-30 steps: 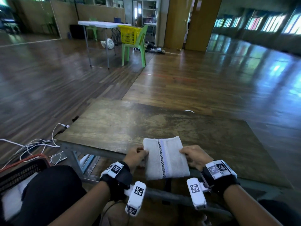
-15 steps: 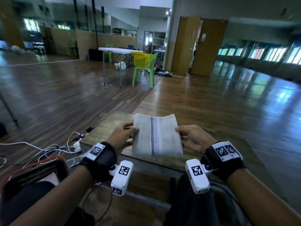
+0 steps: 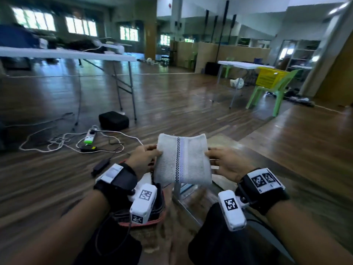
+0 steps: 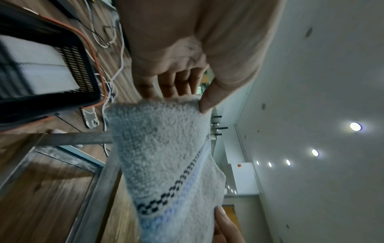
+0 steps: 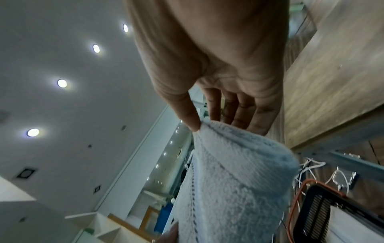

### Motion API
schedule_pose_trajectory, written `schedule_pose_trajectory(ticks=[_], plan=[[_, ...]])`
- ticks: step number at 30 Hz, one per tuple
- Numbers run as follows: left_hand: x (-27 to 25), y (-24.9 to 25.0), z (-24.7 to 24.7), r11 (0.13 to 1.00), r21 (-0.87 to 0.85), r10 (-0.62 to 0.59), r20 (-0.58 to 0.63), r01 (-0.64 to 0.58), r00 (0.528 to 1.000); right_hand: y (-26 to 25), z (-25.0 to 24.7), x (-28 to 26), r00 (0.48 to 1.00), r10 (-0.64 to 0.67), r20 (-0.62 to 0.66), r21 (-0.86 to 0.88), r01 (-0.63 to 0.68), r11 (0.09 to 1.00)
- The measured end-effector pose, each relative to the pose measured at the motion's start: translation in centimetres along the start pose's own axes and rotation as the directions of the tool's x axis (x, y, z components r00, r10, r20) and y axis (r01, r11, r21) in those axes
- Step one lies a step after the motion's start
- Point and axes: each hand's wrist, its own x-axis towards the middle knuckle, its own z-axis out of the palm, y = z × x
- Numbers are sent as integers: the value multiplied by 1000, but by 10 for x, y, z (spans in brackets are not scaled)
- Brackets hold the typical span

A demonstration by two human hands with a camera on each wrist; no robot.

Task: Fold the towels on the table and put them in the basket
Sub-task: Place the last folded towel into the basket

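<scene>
Holding a folded white terry towel with a black checkered stripe and a pale blue band up in the air, the person is pinching it at both side edges. The left hand is gripping the towel's left edge, thumb on the near face and fingers behind it, as the left wrist view shows. The right hand is gripping the right edge in the same way, its thumb pressing the cloth against the fingers at the back. Both hands are closing narrowly on the fabric, and the towel is hanging between them, slightly bowed, touching no surface.

A black plastic slatted basket with an orange rim is sitting on the floor just below and to the left of the towel; in the head view it is mostly hidden behind the left wrist. Another folded white towel is lying inside it. The worn wooden table with a grey metal frame is lying to the right of the hands, its corner leg showing beneath the towel.

White cables and a white and green power strip are lying on the brown wooden floor to the left.
</scene>
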Motion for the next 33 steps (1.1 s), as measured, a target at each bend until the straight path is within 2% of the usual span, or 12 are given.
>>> schedule_pose_trajectory(ticks=[4,10,14,19,23,27,33], plan=[[2,-9,-34,999,-22,-35,-108,33,994,8,34,34,997,11,81,-58,-7,998],[21,-40,-75,993,-21,-118,-221,116,968,43,76,92,986,120,112,-82,-111,990],[49,-87,-102,959,18,-264,-303,283,916,90,101,134,963,250,96,-146,-235,961],[104,-167,-141,887,132,-369,-372,442,852,165,133,196,891,454,22,-228,-438,870],[165,-221,-171,830,159,-456,-359,535,814,221,148,269,882,470,-29,-352,-449,821],[234,-253,-199,778,249,-441,-436,576,784,262,160,356,879,475,-47,-383,-455,804],[321,-288,-224,794,343,-323,-461,502,827,272,188,447,906,414,-92,-415,-413,811]])
